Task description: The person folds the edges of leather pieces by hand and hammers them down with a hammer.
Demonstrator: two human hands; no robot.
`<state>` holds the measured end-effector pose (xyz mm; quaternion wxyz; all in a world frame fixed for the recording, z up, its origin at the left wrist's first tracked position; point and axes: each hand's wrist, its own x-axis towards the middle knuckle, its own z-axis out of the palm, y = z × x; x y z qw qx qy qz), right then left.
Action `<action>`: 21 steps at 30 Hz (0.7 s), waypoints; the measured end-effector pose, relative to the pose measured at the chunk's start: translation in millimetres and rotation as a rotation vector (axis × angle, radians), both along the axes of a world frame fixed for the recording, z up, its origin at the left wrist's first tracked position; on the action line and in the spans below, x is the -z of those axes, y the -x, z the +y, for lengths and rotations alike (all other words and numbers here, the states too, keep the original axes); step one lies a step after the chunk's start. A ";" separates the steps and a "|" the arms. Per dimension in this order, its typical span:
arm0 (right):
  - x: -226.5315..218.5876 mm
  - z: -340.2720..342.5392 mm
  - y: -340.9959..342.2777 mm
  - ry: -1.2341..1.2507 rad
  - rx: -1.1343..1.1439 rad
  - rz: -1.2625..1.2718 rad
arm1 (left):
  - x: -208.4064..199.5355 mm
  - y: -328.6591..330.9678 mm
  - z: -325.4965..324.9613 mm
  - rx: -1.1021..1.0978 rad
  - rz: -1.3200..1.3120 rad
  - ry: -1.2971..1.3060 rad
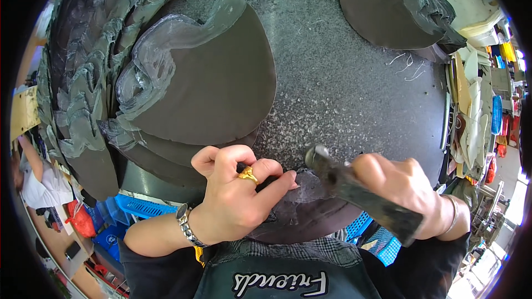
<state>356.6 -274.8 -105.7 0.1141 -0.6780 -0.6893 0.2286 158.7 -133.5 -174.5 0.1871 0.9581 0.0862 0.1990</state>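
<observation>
My right hand is closed round a dark metal hammer, whose rounded end is low over the work at the table's near edge. Under it is a dark brown, leather-like piece with a greyish, shiny border, hanging over the edge toward my lap. My left hand, wearing a gold ring and a wristwatch, has its fingers curled, and the thumb and fingertips press on that border just left of the hammer. Exactly what the fingertips pinch is partly hidden.
Similar rounded brown pieces lie overlapped at the left, beside a tall fanned stack. Another piece rests at the far right. Pale crumbs and white threads dot the dark table. Blue baskets stand below.
</observation>
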 end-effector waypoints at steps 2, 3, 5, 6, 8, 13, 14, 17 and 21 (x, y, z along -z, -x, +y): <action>8.4 -4.0 3.9 -0.053 0.011 -0.051 | -0.3 0.4 -1.4 0.009 -0.005 -0.051; 11.5 -5.1 5.2 -0.105 0.025 -0.102 | -0.3 0.7 -1.1 0.006 -0.004 -0.052; 8.2 -0.5 3.7 -0.067 0.001 -0.057 | 0.1 1.1 -0.6 0.014 -0.004 -0.070; 11.2 -1.1 4.4 -0.085 -0.003 -0.066 | 0.0 1.7 -0.5 0.011 -0.003 -0.071; 10.1 -1.5 5.6 -0.095 0.001 -0.079 | 0.4 1.2 -0.9 0.010 -0.008 -0.067; 2.9 10.0 5.7 -0.031 -0.044 -0.011 | 0.3 3.0 -1.5 0.025 -0.012 -0.062; 2.1 10.9 5.9 -0.032 -0.045 -0.012 | 0.7 3.0 -0.8 0.031 -0.015 -0.067; 1.5 10.3 7.0 -0.055 -0.140 -0.148 | 1.2 7.0 1.8 0.056 0.004 -0.077; 5.5 8.2 3.2 0.037 -0.117 -0.014 | -1.8 14.9 -7.9 -0.148 0.037 -0.039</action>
